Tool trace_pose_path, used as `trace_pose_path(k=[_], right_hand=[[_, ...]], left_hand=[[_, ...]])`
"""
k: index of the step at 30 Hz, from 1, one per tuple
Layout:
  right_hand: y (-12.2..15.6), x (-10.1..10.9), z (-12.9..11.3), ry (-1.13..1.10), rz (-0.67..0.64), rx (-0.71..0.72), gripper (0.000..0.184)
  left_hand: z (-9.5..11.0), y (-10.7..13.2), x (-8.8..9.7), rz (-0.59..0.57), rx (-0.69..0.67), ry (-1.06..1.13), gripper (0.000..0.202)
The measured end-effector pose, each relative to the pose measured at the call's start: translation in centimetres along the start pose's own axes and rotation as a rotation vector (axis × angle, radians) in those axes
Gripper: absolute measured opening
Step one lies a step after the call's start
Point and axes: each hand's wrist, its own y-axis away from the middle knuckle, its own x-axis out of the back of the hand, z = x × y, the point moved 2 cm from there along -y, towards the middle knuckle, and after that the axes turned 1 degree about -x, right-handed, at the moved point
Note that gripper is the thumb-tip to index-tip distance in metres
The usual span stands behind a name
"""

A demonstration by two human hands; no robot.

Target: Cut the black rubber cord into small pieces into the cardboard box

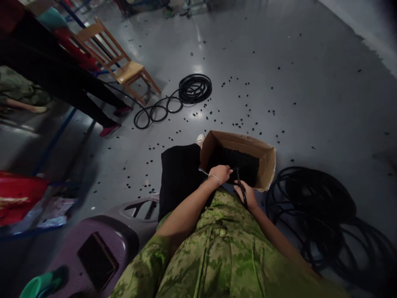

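Observation:
Over the near side of an open cardboard box (268, 167), both of my hands are close together. My left hand (219, 173) is closed around a slim tool (203, 170) whose pale metallic end sticks out to the left; its kind cannot be made out. In my right hand (247, 195) I grip a length of black hose (240, 184), its upper end pointing up toward my left fingertips. Many small black pieces (238, 159) fill the bottom of the box. Whether the tool touches the hose is too dark to tell.
Coiled black hose (319, 207) lies at the right, another coil (194, 89) ahead. Small black bits litter the floor. A wooden chair (130, 71) and a standing person (71, 82) are at the left. A purple stool (124, 231) bears a phone (97, 260) and a green object (41, 284).

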Motion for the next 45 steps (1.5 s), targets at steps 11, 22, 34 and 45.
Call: trace_pose_path(k=[11,22,34,45], right_hand=[[-0.1,-0.3,0.4,-0.021,0.02,-0.031,0.042],[-0.4,-0.1,0.7,-0.066,-0.028,-0.072,0.048],[-1.2,-0.9,2.0,0.18,0.055,0.022,0.034],[-1.7,-1.1,2.7,0.177,0.069,0.06,0.034]], left_hand=[[0.3,0.1,0.0,-0.006,-0.041,-0.046,0.035],[0.5,0.3,0.0,-0.053,-0.095,-0.09,0.034],[0.2,0.0,-0.2,-0.047,-0.049,-0.094,0.035],[0.5,0.0,-0.2,-0.045,-0.025,-0.1,0.034]])
